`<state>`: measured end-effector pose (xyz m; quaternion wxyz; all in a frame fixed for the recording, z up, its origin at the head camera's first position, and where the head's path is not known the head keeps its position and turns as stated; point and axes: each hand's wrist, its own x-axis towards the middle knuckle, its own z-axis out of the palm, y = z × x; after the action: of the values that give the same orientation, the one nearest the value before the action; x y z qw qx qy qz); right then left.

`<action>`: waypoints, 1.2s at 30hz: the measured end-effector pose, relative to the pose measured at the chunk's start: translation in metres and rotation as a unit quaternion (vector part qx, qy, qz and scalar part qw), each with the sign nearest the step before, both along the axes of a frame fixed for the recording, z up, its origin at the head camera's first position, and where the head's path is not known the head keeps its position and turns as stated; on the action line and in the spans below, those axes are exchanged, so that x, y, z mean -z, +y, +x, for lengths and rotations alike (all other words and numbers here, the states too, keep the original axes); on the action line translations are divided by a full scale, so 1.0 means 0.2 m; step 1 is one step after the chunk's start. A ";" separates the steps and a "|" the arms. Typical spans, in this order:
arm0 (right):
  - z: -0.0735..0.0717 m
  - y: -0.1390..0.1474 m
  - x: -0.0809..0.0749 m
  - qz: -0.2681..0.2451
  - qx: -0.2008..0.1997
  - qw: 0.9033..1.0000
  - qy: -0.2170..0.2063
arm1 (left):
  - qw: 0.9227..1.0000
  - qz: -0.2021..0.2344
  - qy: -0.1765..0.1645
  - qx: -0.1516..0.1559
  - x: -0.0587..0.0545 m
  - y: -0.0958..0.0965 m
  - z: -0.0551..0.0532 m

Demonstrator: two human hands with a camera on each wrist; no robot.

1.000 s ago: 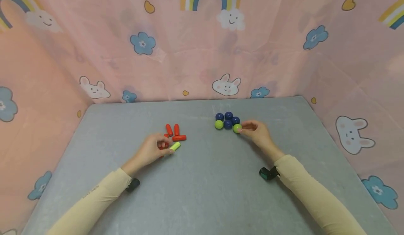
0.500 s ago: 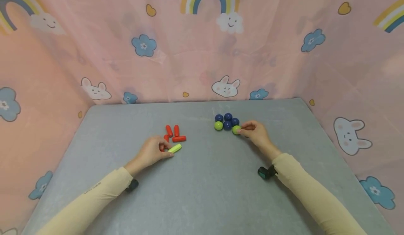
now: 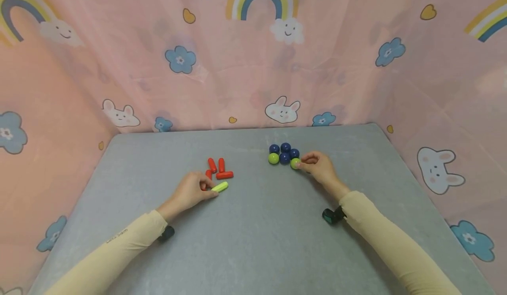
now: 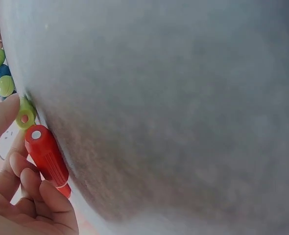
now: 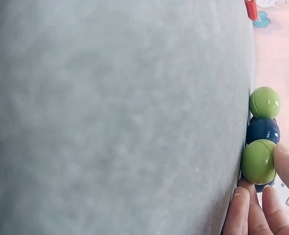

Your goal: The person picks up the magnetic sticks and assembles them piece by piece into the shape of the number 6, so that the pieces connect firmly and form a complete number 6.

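My left hand (image 3: 191,192) pinches the end of a short yellow-green stick (image 3: 220,186) between thumb and index finger. Several stubby red sticks (image 3: 224,175) lie just beyond it, some partly hidden by the fingers. Seen from the left wrist, the yellow-green stick (image 4: 25,117) has a round end with a pinkish centre, and a red stick (image 4: 46,155) lies beside the curled fingers. My right hand (image 3: 322,170) pinches a light green ball (image 3: 295,163) at the near right of a cluster. Several dark blue balls (image 3: 284,158) and another green ball (image 3: 273,158) make up that cluster.
Everything lies on a grey table (image 3: 253,242). A pink curtain (image 3: 222,83) printed with rainbows, rabbits and flowers stands around its back and sides. Dark wrist cameras (image 3: 332,216) sit by both sleeves.
My left hand has shifted slightly toward me with the yellow-green stick, baring more of a red stick. The right hand keeps its pinch on the green ball. The head view tilts slightly.
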<state>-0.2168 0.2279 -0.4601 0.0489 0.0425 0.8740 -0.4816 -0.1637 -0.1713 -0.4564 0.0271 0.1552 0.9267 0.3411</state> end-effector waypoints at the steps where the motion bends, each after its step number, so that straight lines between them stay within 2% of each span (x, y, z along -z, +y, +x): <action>1: 0.00 0.00 0.00 -0.001 0.001 1.000 -0.001 | 1.000 0.000 -0.001 -0.001 0.00 0.00 0.00; 11: 0.01 0.02 0.00 -0.002 -0.005 1.000 -0.020 | 1.000 0.019 -0.023 0.000 -0.05 0.05 -0.02; 21: 0.01 0.03 -0.01 -0.009 -0.015 1.000 -0.026 | 0.999 0.028 -0.028 0.010 -0.06 0.16 -0.11; 29: 0.03 0.04 -0.01 -0.040 -0.027 0.998 -0.031 | 0.999 0.033 -0.025 0.026 -0.11 0.27 -0.16; 36: 0.04 0.04 -0.02 -0.061 -0.049 0.997 -0.028 | 0.996 0.057 -0.062 0.032 -0.11 0.37 -0.21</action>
<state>-0.2097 0.2364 -0.4567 0.0991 0.0095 0.8423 -0.5297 -0.2063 -0.0983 -0.4335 0.0867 0.1650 0.8966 0.4017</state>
